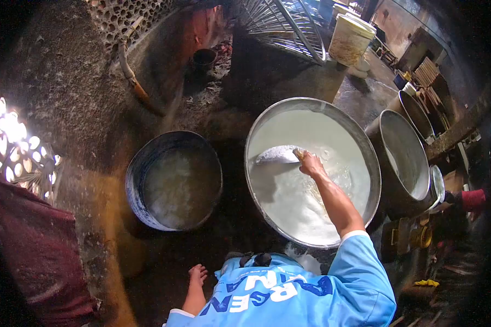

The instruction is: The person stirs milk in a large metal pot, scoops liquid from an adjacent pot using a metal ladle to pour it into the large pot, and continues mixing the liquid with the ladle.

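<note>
My right hand (pixel 312 164) reaches over a large metal pot (pixel 372 158) and is closed round the short yellowish handle of a wide, rounded scoop (pixel 278 154). The scoop looks whitish and coated, and it sits at the surface of the milky liquid (pixel 305 218). Ripples and pale streaks show in the liquid beside my wrist. My left hand (pixel 198 274) hangs low at my side with its fingers loosely apart, holding nothing. To the left of the big pot stands a dark, smaller pot (pixel 135 201) of cloudy, brownish liquid.
More large metal vats (pixel 390 141) stand close on the right. A stained white bucket (pixel 352 39) is at the back, near a slatted metal frame (pixel 281 27). A rough wall (pixel 49 92) and a dark red cloth (pixel 35 245) are on the left. A red container (pixel 473 200) is at far right.
</note>
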The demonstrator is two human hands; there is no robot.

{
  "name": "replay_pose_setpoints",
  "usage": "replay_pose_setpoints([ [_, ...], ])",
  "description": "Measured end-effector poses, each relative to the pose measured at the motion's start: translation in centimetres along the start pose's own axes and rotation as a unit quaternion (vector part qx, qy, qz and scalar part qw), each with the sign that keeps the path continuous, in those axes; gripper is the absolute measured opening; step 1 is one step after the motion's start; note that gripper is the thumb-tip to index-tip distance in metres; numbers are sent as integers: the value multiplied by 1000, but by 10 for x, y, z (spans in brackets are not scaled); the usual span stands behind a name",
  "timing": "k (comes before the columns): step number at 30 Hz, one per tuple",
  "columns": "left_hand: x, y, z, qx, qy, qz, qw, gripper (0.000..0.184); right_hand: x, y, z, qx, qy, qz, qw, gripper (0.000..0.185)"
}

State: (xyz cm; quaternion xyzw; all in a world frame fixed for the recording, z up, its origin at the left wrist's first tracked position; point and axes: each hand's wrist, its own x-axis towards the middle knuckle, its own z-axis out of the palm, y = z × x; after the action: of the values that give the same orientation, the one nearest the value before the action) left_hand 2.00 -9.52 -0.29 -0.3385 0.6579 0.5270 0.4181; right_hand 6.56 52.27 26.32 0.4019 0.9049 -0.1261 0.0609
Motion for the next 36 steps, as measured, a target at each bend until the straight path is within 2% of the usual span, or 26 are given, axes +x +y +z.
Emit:
replay_pose_setpoints([
  [4, 0, -29, -26, -3, 8, -39, 999, 37, -5, 28, 32, 34, -23, 56, 998, 35],
  [8, -2, -26, -20, 30, -14, -20, 999, 37, -29, 64, 55, 38, -50, 96, 993, 32],
  [12, 19, 13, 26, 66, -21, -9, 998, 33, -64, 101, 78, 45, -42, 116, 991, 29],
  [17, 12, 69, 111, 112, -69, 83, 988, 26, -111, 159, 93, 27, -56, 119, 991, 31],
  [21, -25, 95, 178, 142, -88, 138, 976, 28, -144, 221, 112, 2, -59, 68, 996, 31],
  [22, -29, 92, 190, 150, -89, 146, 974, 29, -160, 218, 88, 55, -76, 114, 989, 34],
  [24, -38, 86, 210, 165, -92, 165, 968, 30, -180, 242, 75, 32, -53, 82, 995, 36],
  [28, -45, 50, 225, 177, -65, 127, 974, 30, -223, 282, 33, 45, 15, 34, 998, 42],
  [31, -34, 5, 210, 146, -53, 73, 985, 29, -242, 290, -34, 205, -120, 188, 953, 48],
  [33, -43, -22, 198, 137, -48, 55, 988, 26, -247, 313, -47, 124, -82, 156, 977, 54],
  [36, -35, -65, 174, 116, 18, 79, 990, 24, -250, 319, -101, 200, -61, 146, 967, 56],
])
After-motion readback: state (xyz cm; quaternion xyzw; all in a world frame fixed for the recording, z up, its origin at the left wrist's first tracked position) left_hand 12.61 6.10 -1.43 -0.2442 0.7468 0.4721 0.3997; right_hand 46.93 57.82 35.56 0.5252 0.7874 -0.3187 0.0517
